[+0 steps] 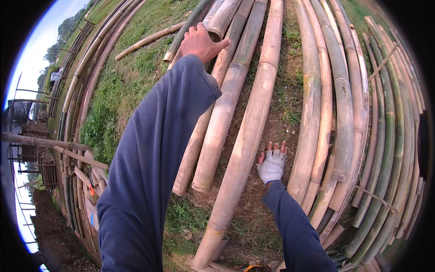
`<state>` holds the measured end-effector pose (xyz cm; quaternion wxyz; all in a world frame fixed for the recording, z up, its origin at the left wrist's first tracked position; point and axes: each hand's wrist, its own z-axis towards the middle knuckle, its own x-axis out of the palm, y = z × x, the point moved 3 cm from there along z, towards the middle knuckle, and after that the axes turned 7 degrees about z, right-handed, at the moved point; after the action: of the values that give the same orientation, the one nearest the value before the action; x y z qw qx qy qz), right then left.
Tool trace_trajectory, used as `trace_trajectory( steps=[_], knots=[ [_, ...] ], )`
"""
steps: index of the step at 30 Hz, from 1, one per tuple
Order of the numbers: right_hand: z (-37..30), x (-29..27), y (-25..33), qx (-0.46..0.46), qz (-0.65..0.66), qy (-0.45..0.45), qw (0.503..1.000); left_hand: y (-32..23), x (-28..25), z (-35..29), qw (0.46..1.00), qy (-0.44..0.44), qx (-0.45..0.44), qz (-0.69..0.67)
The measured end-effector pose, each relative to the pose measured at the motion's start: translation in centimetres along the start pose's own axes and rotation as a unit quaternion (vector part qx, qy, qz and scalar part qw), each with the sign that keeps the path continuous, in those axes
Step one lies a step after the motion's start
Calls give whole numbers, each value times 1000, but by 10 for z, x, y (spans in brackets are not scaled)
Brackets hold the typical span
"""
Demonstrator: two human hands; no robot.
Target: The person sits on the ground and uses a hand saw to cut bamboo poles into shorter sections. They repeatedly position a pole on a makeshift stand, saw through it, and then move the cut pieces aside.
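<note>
My bare left hand [202, 44] is at the hollow cut end of a thick bamboo pole [222, 18] at the top. Its fingers curl along the left side of that end and the thumb reaches to the right below it. A greenish bamboo pole [188, 28] lies just left of the hand. Lower down, my right hand [272, 164] wears a white fingerless glove. Its fingers are spread over bare soil, holding nothing. It is between a long pale bamboo pole [247, 131] on its left and a thick pole [309, 109] on its right.
More bamboo poles [344, 104] lie side by side on the right, with green ones [389, 122] beyond, crossed by thin sticks. Grass [115, 97] covers the left ground. A thinner pole [149, 41] lies there. A wooden rail [45, 141] and dark stacks stand at far left.
</note>
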<state>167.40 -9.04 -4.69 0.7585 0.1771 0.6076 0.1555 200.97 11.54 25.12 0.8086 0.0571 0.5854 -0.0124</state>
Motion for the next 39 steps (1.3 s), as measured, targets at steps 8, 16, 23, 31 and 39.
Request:
trace_trajectory(
  steps=[8, 16, 23, 31, 39],
  knots=[
    [3, 2, -4, 0, 9, 3, 1000, -17, 59, 71, 991, 41, -58, 113],
    [4, 1, -3, 6, 5, 14, 1000, -28, 36, 72, 982, 132, -90, 98],
    [1, 2, -1, -4, -20, 9, 1000, -38, 5, 9, 989, 99, -67, 89],
    [-5, 7, -3, -14, -21, -8, 1000, -19, -87, -218, 995, 38, -91, -20],
    [-10, 19, -9, -28, -30, -50, 998, -3, -219, -497, 948, 217, -233, 20]
  ],
)
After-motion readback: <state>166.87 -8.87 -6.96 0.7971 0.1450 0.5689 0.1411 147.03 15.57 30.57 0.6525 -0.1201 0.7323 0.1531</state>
